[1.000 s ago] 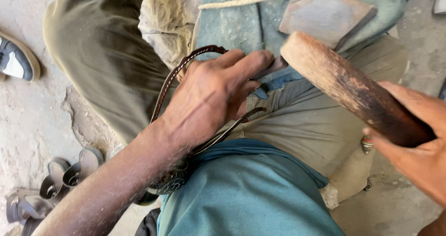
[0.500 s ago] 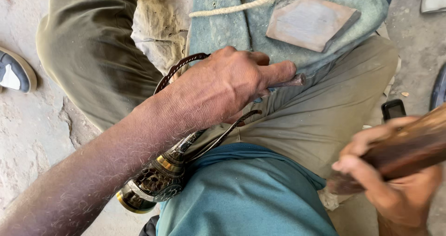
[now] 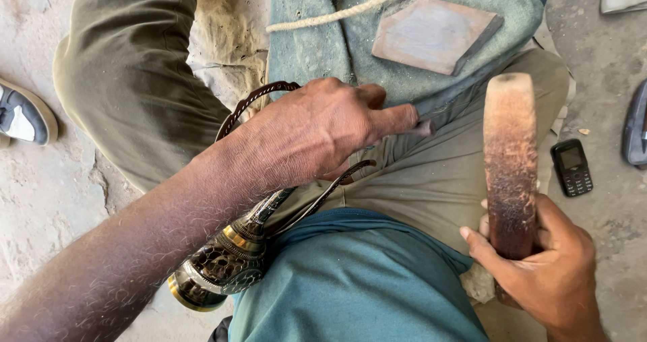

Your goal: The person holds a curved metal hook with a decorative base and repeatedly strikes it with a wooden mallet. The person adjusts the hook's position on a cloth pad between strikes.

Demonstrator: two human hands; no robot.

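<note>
— Where's the metal vessel?

— Lying across your lap, its dark hammered base by your left knee, the curved handle arching under your left hand. Your fingers are clenched around its neck.

— And my right hand?

— Wrapped tight on a wooden mallet, head raised. A flat stone rests on the cloth beyond; a black phone lies on the floor.
</note>
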